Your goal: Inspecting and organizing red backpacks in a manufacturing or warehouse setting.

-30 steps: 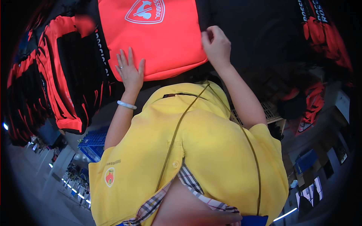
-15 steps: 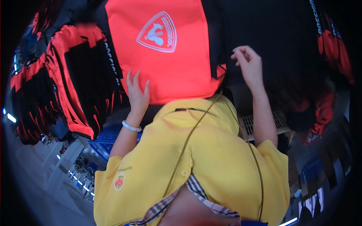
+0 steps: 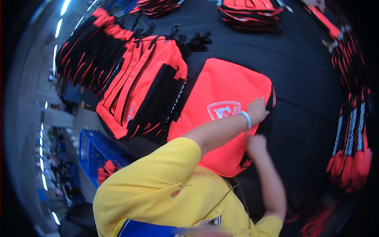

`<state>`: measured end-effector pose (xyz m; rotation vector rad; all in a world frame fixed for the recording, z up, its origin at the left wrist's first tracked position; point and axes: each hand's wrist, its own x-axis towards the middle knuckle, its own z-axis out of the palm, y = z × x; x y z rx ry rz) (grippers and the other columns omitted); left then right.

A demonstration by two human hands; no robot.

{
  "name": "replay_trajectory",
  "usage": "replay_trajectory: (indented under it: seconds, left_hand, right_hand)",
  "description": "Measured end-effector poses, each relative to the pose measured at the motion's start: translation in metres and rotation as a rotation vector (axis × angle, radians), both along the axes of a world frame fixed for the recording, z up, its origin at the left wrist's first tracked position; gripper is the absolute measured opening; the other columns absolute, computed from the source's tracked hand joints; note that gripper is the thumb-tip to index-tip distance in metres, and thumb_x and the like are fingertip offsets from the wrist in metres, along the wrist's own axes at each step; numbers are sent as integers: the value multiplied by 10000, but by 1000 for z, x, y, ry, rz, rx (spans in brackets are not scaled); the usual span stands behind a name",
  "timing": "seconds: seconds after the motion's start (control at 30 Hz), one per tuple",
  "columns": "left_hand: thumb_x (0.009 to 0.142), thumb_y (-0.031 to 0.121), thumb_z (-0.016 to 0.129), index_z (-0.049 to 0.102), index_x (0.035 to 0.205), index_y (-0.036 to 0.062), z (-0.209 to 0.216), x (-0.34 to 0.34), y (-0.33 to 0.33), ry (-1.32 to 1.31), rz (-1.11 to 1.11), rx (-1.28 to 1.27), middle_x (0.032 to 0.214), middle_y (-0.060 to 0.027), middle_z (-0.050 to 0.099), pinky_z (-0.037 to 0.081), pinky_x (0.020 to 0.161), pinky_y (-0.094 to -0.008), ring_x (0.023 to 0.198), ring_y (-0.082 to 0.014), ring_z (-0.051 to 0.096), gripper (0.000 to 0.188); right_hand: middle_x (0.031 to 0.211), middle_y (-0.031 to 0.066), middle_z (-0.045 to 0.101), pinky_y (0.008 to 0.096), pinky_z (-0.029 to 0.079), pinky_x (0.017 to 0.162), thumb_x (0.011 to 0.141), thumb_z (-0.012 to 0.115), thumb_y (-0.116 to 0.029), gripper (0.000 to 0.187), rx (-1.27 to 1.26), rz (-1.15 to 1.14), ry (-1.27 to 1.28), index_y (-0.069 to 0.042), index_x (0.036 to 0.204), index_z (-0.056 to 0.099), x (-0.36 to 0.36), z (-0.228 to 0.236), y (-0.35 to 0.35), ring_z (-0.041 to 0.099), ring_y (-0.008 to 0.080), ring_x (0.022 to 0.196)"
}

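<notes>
Yellow-sleeved L arm (image 3: pixel 221 134) reaches R across body, bare L hand (image 3: pixel 257 110) w/ fingers bent; bare R hand (image 3: pixel 257 145), blurred, closer to tabletop's (image 3: pixel 308 98) near edge, R forearm (image 3: pixel 274 185) angled fwd-L.

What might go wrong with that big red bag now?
The bracelet on the left hand might catch on the red bag beneath it. The right hand is close by, so they could bump. Pushed left, the bag might knock the bag pile beside it.

Strip lights (image 3: pixel 55 59) glare well left of the brightly lit red bag (image 3: pixel 233 77). At the bag's right edge, the right hand (image 3: pixel 256 146) blurs. Far around the bag, fisheye distortion fades into black.
</notes>
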<state>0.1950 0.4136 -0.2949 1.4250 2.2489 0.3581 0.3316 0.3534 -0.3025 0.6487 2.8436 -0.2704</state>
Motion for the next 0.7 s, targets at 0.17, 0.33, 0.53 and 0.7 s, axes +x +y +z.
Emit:
replay_trajectory:
  seconds: [0.17,0.33,0.53,0.7]
  left_hand:
    - [888,417,611,673,1063,21,-4,-34,-10,-50,-111,32,911,-190,687,532,798,-435,906,-345,669,438]
    - [887,332,555,735,955,78,-15,-42,19,-283,-143,-51,945,-165,704,518,806,-442,889,-344,670,319]
    - [924,409,511,715,969,53,19,-49,14,-43,-246,18,969,-172,698,526,791,-446,922,-343,669,412]
    - [913,432,565,710,961,10,15,-38,21,9,-63,-47,979,-184,698,534,808,-437,960,-343,670,448]
  right_hand:
    - [725,105,621,485,492,626,876,634,-206,157,-159,-506,611,-72,855,553,-9,17,-37,618,402,657]
    - [964,198,659,527,518,704,879,623,-384,394,-11,-833,455,-43,1049,526,-55,7,49,647,440,842]
    - [840,218,685,524,536,707,920,517,-291,292,-22,-745,408,-22,1016,580,-68,-9,82,672,425,790]
    - [759,187,684,507,542,631,951,452,-248,277,43,-608,301,-47,939,641,-58,2,78,681,400,728]
